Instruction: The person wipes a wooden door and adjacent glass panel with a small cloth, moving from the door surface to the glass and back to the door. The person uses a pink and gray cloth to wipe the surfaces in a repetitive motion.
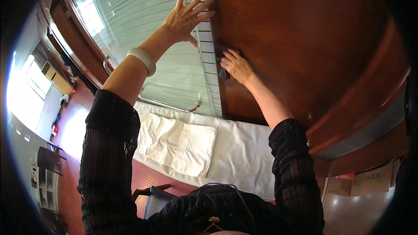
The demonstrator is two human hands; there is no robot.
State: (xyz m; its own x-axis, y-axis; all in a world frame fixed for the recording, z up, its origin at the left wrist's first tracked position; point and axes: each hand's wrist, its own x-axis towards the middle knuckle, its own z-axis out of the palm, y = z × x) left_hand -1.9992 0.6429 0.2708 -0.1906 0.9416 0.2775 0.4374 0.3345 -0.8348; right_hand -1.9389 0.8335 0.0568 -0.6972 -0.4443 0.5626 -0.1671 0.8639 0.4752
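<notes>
My left hand [187,18] is spread wide at the edge of a glass door panel [140,45], its fingers over the white strip with dark marks [205,47]. It holds nothing, and whether it touches the glass I cannot tell. A pale bangle [142,60] circles that wrist. My right hand [237,66] lies on a dark cloth-like item [223,73], pressed against the brown wooden panel [294,39] just right of the strip. Most of that item is hidden under the palm and is blurred.
A curved metal handle [169,103] juts from the glass. Below it, a folded cream cloth [183,147] rests on a white-covered surface [241,151]. A chair [158,199] stands close to my body. At right are a cardboard box [370,181] and a curved wooden edge [352,104].
</notes>
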